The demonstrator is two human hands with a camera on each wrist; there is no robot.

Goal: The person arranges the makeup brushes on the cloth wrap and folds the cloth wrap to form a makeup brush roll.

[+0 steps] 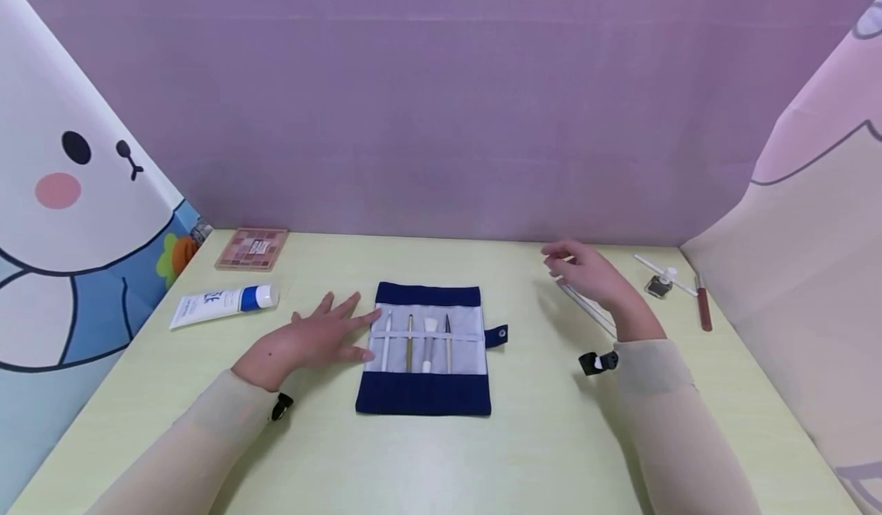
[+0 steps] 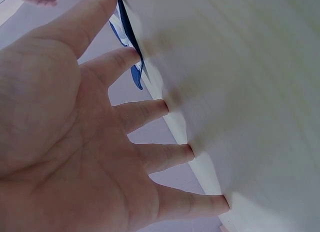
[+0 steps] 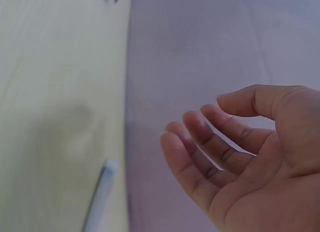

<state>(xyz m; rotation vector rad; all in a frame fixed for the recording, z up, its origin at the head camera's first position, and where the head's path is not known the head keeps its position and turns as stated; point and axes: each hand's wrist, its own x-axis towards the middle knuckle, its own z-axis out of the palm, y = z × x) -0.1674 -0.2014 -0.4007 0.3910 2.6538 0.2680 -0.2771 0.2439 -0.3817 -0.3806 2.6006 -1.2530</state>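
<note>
A navy and grey roll-up pouch (image 1: 423, 394) lies unfolded at the middle of the table. Several slender tools stand in its elastic loops, among them a white-headed brush (image 1: 429, 339) and a dark-tipped stick (image 1: 449, 343). With fingers spread, my left hand (image 1: 313, 345) rests on the table, its index finger and thumb at the pouch's left edge. The left wrist view shows the fingertips against the tabletop. My right hand (image 1: 586, 274) is raised over the table, fingers loosely bent and holding nothing. Below it lies a thin silvery rod (image 1: 591, 310), partly hidden by the wrist.
On the left are a white tube with a blue band (image 1: 217, 304) and a pink makeup palette (image 1: 252, 249). At far right lie a small dark bottle with a white cap (image 1: 659, 285), a white stick (image 1: 648, 263) and a brown-handled tool (image 1: 703, 308). A purple cloth stands behind.
</note>
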